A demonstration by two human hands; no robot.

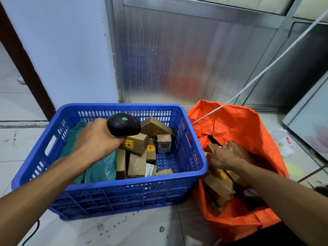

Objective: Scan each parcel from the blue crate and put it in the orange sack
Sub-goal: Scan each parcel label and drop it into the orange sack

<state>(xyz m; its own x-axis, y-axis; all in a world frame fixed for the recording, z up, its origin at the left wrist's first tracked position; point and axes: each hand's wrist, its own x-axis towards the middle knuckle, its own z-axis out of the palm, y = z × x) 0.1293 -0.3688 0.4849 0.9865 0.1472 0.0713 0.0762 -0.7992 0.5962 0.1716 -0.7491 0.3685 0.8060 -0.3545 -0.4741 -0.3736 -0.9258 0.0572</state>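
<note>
Left hand point(95, 137) grips scanner point(124, 124); right hand point(225, 157) clasps box point(237, 148) over sack point(236, 121), frame right — likely light, stiff; hold by sides.

A pale tiled floor point(150, 231), speckled with dark stains, carried the blue crate point(124, 196). Touching the crate's right side stood the orange sack point(239, 125); beyond the sack lay a crumpled white plastic bag point(284, 142).

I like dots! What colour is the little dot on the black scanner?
Green. The dot sits on top of the scanner, clear in the head view.
</note>
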